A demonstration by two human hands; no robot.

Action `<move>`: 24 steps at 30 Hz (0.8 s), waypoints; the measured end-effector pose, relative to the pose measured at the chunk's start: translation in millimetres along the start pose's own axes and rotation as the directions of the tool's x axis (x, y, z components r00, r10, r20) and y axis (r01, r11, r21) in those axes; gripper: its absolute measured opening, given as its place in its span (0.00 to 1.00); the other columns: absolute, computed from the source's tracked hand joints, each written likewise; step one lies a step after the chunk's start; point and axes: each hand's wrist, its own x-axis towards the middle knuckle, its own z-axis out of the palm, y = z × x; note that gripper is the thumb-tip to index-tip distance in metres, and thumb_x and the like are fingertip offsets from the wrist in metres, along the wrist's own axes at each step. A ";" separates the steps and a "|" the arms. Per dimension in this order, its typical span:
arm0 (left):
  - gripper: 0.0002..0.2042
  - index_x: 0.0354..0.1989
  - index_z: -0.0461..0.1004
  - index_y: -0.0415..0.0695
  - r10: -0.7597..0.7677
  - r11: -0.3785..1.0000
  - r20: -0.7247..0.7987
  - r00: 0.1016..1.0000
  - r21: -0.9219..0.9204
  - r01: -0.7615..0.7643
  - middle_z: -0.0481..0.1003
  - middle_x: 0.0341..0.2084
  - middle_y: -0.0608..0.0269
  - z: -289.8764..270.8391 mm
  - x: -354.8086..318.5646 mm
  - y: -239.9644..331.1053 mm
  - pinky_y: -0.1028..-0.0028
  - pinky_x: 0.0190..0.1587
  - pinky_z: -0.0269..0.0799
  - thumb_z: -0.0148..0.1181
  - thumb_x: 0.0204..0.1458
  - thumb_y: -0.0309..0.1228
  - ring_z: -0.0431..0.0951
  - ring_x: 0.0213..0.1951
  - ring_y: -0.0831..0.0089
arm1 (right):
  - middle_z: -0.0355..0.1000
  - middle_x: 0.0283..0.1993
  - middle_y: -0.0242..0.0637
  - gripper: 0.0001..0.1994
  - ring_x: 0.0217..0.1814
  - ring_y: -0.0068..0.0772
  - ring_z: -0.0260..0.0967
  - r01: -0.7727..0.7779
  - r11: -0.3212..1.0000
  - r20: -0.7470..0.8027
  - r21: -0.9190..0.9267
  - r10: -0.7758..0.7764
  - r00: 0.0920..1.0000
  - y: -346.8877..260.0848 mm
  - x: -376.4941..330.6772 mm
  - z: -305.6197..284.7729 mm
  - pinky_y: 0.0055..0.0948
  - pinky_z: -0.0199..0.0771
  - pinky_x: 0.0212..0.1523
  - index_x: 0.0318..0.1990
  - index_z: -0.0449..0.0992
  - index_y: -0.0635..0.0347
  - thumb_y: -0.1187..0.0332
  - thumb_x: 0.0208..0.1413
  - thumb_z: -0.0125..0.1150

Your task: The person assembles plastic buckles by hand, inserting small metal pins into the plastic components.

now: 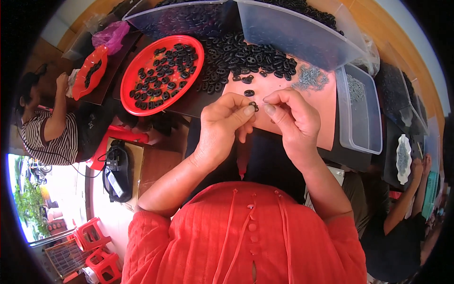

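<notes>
Hands (226, 124) (292, 118) on black piece (254, 106) — red tray (137, 90) left

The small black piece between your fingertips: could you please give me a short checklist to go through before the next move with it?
1. Small black piece pinched in the left hand: ok.
2. Thin metal pin held by the right hand and pointed at the piece: seems so, but too fine to confirm: cannot tell.
3. Pin already seated in the piece: cannot tell.
4. More black parts at hand in the loose pile: ok.
5. Red round tray within reach, with room left: ok.
6. Heap of small metal parts near the right hand: ok.
</notes>
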 end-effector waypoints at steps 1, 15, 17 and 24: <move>0.05 0.34 0.72 0.35 -0.007 1.000 -0.001 1.000 -0.003 0.007 0.74 0.24 0.64 -0.7 2.2 0.4 0.83 0.20 0.65 0.57 0.57 0.25 0.72 0.22 0.81 | 0.72 0.32 0.34 0.04 0.32 0.21 0.71 -0.007 1.000 0.001 -0.001 0.007 1.000 2.6 1.4 0.8 0.21 0.71 0.33 0.36 0.72 0.67 0.82 0.54 0.58; 0.04 0.34 0.73 0.37 -0.063 0.998 -0.008 0.998 0.015 0.063 0.73 0.22 0.66 -1.5 18.7 -4.6 0.84 0.20 0.64 0.58 0.57 0.25 0.71 0.23 0.83 | 0.69 0.31 0.31 0.03 0.30 0.17 0.64 -0.072 0.997 0.011 -0.022 0.072 0.997 18.7 9.0 -2.4 0.16 0.64 0.32 0.35 0.72 0.68 0.81 0.54 0.59; 0.04 0.34 0.73 0.37 -0.057 0.998 -0.008 0.998 0.025 0.057 0.73 0.22 0.67 0.1 20.1 -2.3 0.84 0.20 0.64 0.58 0.57 0.25 0.71 0.22 0.84 | 0.69 0.31 0.30 0.03 0.30 0.17 0.63 -0.058 0.998 0.023 -0.035 0.059 0.998 20.9 10.9 -2.4 0.16 0.64 0.31 0.35 0.72 0.68 0.81 0.55 0.59; 0.04 0.32 0.73 0.37 -0.013 0.996 -0.008 1.000 0.092 0.014 0.73 0.21 0.67 0.6 17.7 -5.8 0.85 0.19 0.63 0.59 0.56 0.24 0.70 0.21 0.85 | 0.70 0.31 0.38 0.05 0.31 0.30 0.72 -0.005 0.995 0.085 -0.103 0.013 0.996 23.1 9.4 -4.8 0.25 0.71 0.32 0.36 0.69 0.65 0.83 0.53 0.56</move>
